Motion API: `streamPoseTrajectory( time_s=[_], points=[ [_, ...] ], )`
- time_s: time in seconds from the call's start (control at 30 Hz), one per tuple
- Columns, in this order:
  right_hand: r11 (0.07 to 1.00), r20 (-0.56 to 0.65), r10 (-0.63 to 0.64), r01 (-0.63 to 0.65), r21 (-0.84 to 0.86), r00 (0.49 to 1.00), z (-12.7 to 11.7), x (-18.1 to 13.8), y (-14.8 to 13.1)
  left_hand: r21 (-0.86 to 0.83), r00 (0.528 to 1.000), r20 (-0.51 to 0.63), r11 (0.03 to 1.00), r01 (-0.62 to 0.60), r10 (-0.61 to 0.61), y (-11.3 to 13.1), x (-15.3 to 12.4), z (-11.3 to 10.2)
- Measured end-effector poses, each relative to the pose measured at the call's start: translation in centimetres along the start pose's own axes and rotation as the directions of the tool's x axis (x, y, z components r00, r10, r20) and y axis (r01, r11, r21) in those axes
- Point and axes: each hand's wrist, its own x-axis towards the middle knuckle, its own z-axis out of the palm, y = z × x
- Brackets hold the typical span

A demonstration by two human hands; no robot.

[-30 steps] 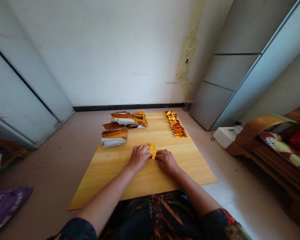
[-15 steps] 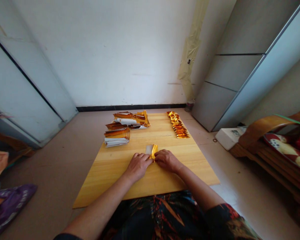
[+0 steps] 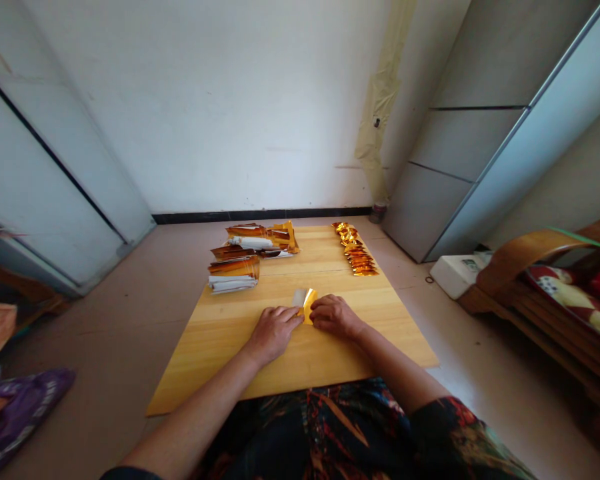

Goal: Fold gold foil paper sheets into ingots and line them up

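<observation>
A small gold foil sheet (image 3: 309, 305) with a pale whitish part at its left lies near the middle of the wooden board, between my hands. My left hand (image 3: 274, 331) rests at its left side, fingers together and the tips pressing the sheet's lower left edge. From the right, my right hand (image 3: 338, 317) pinches the sheet's right edge with curled fingers. My fingertips partly cover the sheet, so its lower fold is hard to make out.
Stacks of flat gold and white foil sheets (image 3: 234, 272) lie at the board's far left. A row of shiny folded gold foil pieces (image 3: 357, 253) lines the far right edge. The wooden board (image 3: 220, 353) ends just before my lap. A grey cabinet (image 3: 445, 147) stands beyond at right.
My fingers have shifted slightly on the foil sheet, the left ones a little leftward. The sheet's right part now looks wider and flatter. The stacks and the row are unchanged.
</observation>
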Motion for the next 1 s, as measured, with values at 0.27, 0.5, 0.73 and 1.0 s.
streamPoseTrajectory(
  time_s=[0.27, 0.5, 0.73, 1.0],
  points=[
    [0.999, -0.002, 0.030, -0.030, -0.044, 1.000, 0.1, 0.2, -0.3, -0.008, 0.999, 0.008, 0.999, -0.033, 0.033, -0.2, 0.1, -0.3],
    [0.997, 0.042, 0.060, -0.058, -0.047, 0.997, -0.4, 0.2, -0.7, -0.020, 0.998, -0.002, 0.998, -0.067, 0.067, -0.8, 0.1, -0.1],
    [0.997, 0.021, 0.017, -0.015, -0.071, 1.000, -0.1, 0.2, -0.4, -0.027, 0.991, 0.065, 0.993, -0.119, 0.120, -1.7, 0.3, -0.6],
    [0.994, -0.005, -0.044, 0.043, -0.101, 0.999, 0.3, 0.1, 0.2, 0.019, 0.977, 0.026, 0.977, -0.212, 0.211, -2.4, 0.4, -0.4]
  ],
)
